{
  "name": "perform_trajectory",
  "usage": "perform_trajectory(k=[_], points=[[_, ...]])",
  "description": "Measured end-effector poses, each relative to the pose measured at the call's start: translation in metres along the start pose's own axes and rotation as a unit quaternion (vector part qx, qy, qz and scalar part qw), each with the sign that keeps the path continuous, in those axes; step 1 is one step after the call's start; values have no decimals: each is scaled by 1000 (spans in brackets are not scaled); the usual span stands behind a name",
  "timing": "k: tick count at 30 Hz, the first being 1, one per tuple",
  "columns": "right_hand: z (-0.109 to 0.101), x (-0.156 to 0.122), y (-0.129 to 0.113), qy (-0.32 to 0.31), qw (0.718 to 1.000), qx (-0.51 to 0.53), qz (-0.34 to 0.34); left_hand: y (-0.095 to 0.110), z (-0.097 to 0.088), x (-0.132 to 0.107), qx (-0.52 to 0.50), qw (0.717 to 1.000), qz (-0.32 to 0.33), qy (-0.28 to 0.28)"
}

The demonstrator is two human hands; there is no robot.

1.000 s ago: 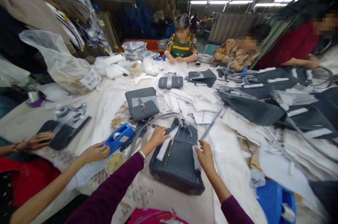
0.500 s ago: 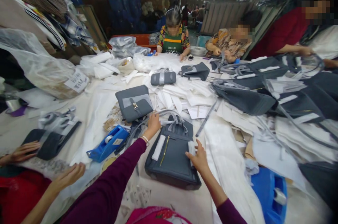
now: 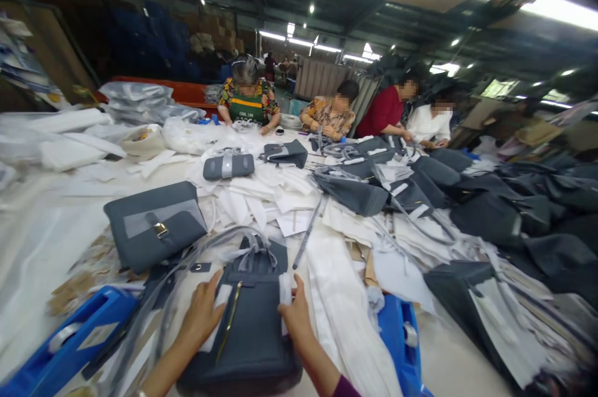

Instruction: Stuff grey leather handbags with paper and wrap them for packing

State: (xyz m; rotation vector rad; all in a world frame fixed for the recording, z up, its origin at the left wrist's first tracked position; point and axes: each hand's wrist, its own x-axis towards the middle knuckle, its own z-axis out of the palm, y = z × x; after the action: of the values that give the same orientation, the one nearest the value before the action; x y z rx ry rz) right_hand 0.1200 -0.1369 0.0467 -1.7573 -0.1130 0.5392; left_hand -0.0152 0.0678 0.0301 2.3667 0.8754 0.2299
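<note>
A dark grey backpack [image 3: 255, 322] with a gold zipper lies front up on the table before me. My left hand [image 3: 202, 310] grips its left edge, the thumb by a strip of white wrapping [image 3: 218, 321]. On the opposite edge, my right hand [image 3: 298, 313] has thumb and fingers around the side where another white-wrapped piece [image 3: 284, 291] sits. Plastic-covered handles [image 3: 255, 252] stick up from the bag's top, and long clear-wrapped straps [image 3: 175, 282] curve off to the left. Beyond my left hand sits a grey flap bag [image 3: 156, 225] with a gold buckle.
Blue tape dispensers [image 3: 79, 338] [image 3: 397, 341] stand at either side. White paper sheets [image 3: 247, 197] cover the table's middle. More grey bags [image 3: 490, 216] are heaped at right. Several co-workers sit or stand along the far side, one in a green apron [image 3: 246, 109].
My left hand has come down from the straps to the bag's left edge. My right hand stays at the right edge. The view has swung right and up.
</note>
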Motion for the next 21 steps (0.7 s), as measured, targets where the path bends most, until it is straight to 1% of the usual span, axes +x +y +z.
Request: perform_trajectory(k=[2,3,4,5,7,9,10,13,15,16,18,21], points=[[-3,0,9,27,997,49,55,9,6,-4,4,997,60,40],[-5,1,16,34,994,65,79,16,11,-7,-9,995,89,40],[-9,4,23,31,993,70,93,24,17,-11,-31,993,114,23],[-14,9,30,28,995,51,87,34,24,-16,-56,990,130,-8],[-33,28,38,34,998,-43,26,55,39,-28,-102,982,135,-88],[-62,58,35,71,984,-148,-63,73,53,-39,-133,971,124,-155],[-80,77,30,93,976,-176,-93,80,58,-44,-141,967,118,-175],[-138,139,9,155,946,-243,-146,93,65,-52,-150,966,80,-193],[-170,176,-4,174,925,-291,-170,97,66,-53,-167,966,48,-190],[-182,192,-9,174,915,-315,-181,98,66,-53,-184,964,38,-187],[-200,216,-15,163,890,-375,-203,101,67,-51,-225,957,23,-182],[-212,240,-18,125,846,-465,-229,104,71,-49,-265,947,-24,-177]])
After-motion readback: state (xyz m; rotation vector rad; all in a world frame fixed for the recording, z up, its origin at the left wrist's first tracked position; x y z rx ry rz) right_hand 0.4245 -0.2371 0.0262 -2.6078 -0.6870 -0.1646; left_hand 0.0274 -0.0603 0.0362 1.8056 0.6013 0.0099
